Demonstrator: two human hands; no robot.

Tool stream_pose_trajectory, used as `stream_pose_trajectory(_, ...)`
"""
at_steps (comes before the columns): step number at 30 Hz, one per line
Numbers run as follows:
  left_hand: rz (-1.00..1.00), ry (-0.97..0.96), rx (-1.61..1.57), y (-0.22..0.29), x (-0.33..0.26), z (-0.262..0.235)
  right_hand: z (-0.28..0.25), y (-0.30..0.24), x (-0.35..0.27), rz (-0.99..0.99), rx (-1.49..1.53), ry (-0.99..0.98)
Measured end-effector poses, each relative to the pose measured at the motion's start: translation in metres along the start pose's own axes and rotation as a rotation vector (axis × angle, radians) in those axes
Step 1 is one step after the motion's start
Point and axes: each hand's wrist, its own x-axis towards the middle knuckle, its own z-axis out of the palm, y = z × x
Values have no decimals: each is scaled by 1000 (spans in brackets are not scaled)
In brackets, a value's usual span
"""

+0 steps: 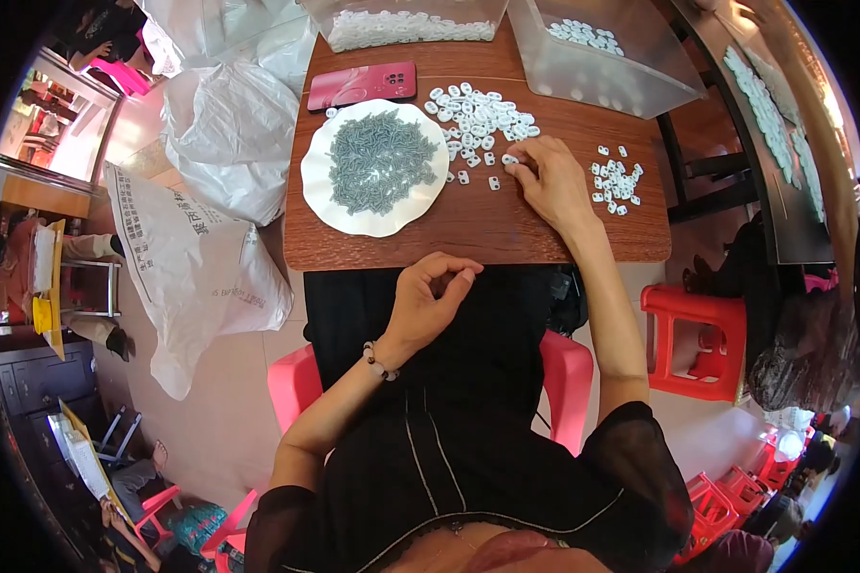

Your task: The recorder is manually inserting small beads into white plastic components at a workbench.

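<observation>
My right hand point(554, 186) is over the table's right half, thumb and forefinger pinched on a small white plastic piece point(510, 160). Beside those fingertips spreads a pile of similar white two-holed pieces point(478, 116). Just off the table's front edge, my left hand point(435, 301) is closed, its thumb and forefinger pressed together; whatever it may hold is too small to make out. A white scalloped plate point(320, 196) stands left of the pile, heaped with small grey rod-like parts point(382, 160). Right of my right wrist lies a smaller group of white pieces point(617, 183).
A pink phone point(363, 87) lies behind the plate on the wooden table point(506, 224). Two clear bins point(602, 81) with white pieces stand along the far edge. White sacks point(201, 258) crowd the left side. A red stool point(698, 334) is at the right; other people sit around.
</observation>
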Motion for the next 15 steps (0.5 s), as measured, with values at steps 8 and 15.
stream_pose_trajectory(8,-142,16,-255,30,9,7,-37,-79,-59,276,593,-152)
stream_pose_trajectory(15,-162,-19,-342,16,1,4,-23,-88,-79,32,382,-131)
